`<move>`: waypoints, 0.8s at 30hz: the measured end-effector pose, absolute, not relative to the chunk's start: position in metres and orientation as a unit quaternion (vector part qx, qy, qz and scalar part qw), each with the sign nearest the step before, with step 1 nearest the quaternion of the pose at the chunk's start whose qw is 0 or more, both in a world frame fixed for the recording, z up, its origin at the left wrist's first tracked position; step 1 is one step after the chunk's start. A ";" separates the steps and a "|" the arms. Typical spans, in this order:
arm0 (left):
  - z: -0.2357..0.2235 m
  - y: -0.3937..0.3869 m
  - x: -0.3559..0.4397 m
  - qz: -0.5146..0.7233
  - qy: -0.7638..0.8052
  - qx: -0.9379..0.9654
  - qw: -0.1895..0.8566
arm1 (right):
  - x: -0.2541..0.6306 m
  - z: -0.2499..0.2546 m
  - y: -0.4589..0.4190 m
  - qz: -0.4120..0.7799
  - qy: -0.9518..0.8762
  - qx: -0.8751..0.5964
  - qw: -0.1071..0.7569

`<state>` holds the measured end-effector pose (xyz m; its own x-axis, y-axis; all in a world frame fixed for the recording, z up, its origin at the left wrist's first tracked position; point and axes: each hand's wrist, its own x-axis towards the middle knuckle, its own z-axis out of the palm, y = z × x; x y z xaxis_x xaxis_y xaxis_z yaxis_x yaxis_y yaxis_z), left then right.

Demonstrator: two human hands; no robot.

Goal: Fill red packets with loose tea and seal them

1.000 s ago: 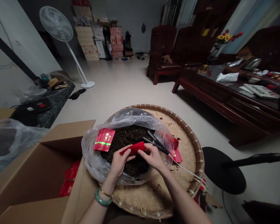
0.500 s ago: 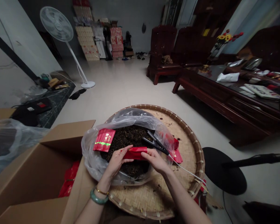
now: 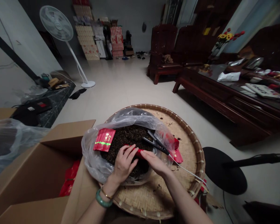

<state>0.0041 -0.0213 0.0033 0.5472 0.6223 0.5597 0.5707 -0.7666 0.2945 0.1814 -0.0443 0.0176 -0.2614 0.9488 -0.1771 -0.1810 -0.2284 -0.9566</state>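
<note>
Between my two hands is a small red tea packet (image 3: 139,152), held over an open plastic bag (image 3: 93,161) of dark loose tea leaves (image 3: 124,133). My left hand (image 3: 126,161) lies across the packet's left part, its fingers covering most of it. With thumb and fingers, my right hand (image 3: 152,160) grips the packet's right end. A black hair-straightener-like sealer (image 3: 156,143) with a pale cord rests on the bag's right side, its jaws apart. Flat red packets (image 3: 104,139) with gold lettering and a green stripe lie on the bag's left side.
The bag sits on a round woven bamboo tray (image 3: 186,137). More red packets (image 3: 177,155) lie at the tray's right. An open cardboard box (image 3: 67,133) with red packets inside stands at left. A black round stand base (image 3: 225,171) is on the floor at right.
My left hand has moved right and over the packet, and its fingers now cover it. The packet looks narrower and more hidden. My right hand has stayed at its right end.
</note>
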 end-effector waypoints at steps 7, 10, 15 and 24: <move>-0.007 -0.018 0.009 0.345 0.330 0.875 0.075 | 0.176 0.024 -0.050 0.671 -0.430 -0.399 0.453; -0.007 -0.018 0.008 0.363 0.332 0.868 0.069 | 0.177 0.030 -0.050 0.673 -0.443 -0.401 0.436; -0.010 -0.019 0.010 0.361 0.367 0.856 0.046 | 0.173 0.036 -0.051 0.670 -0.432 -0.399 0.453; -0.011 -0.015 0.004 0.342 0.344 0.869 0.099 | 0.176 0.039 -0.049 0.630 -0.467 -0.443 0.434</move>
<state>0.0043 -0.0148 -0.0112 0.5291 0.6663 0.5254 0.5304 -0.7430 0.4081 0.1755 -0.0492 0.0394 -0.2301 0.9610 -0.1533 -0.1328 -0.1871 -0.9733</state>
